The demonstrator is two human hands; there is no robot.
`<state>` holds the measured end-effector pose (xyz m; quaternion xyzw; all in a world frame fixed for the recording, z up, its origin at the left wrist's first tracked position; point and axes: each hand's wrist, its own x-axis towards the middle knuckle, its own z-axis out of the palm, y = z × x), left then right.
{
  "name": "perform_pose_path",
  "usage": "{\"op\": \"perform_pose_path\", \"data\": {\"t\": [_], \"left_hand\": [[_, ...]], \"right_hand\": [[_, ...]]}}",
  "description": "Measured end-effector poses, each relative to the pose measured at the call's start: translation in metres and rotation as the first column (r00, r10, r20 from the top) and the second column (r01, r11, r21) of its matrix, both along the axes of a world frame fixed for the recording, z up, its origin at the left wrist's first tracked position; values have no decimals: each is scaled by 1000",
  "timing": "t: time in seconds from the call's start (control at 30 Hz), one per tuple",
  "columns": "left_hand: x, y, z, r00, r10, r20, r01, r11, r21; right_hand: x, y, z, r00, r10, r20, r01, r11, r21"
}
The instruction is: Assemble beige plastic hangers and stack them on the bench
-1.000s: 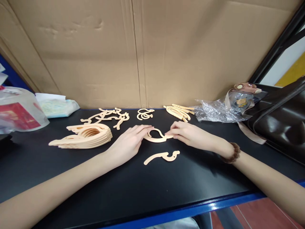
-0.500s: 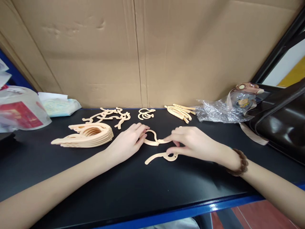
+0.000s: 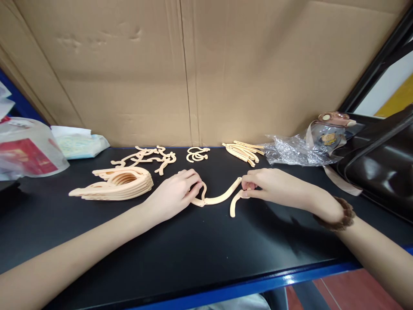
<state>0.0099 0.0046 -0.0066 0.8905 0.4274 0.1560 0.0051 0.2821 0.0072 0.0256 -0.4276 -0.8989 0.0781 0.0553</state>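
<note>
On the black table top [image 3: 180, 254] my left hand [image 3: 174, 193] has its fingers curled on the looped end of a thin curved wooden piece [image 3: 219, 197]. My right hand [image 3: 274, 185] pinches the top of a second, hook-shaped wooden piece [image 3: 235, 204] and lifts that end up beside the far tip of the first piece. Both pieces are pale, flat cut-outs and lie between my hands. A brown bead bracelet [image 3: 338, 214] sits on my right wrist.
A stack of leaf-shaped wooden frames [image 3: 118, 183] lies at the left. Behind it are curly cut-outs [image 3: 148, 157], a small looped piece [image 3: 196, 154] and a bundle of thin strips [image 3: 243, 151]. Crumpled plastic wrap [image 3: 297, 153], a dark bag [image 3: 380, 163] and a cardboard wall [image 3: 193, 69] surround the table.
My right hand left the upper piece, picked up the end of the lower hook-shaped piece and swung it up. The upper piece has turned so its long arm points right.
</note>
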Motion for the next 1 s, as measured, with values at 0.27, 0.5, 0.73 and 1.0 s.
{"op": "perform_pose_path", "data": {"t": [0.27, 0.5, 0.73, 1.0], "left_hand": [[8, -12, 5, 981, 191, -37, -186, 977, 103], [17, -31, 16, 981, -193, -30, 189, 977, -95], [19, -36, 14, 946, -301, -120, 281, 947, -156], [21, -34, 7, 990, -133, 41, 139, 938, -317]], "right_hand": [[6, 11, -4, 998, 65, -4, -65, 998, -12], [-1, 10, -5, 975, 156, -157, -166, 985, -49], [-13, 1, -13, 998, -9, -57, 18, 989, 146], [-14, -3, -11, 988, 132, -85, -132, 991, 4]]}}
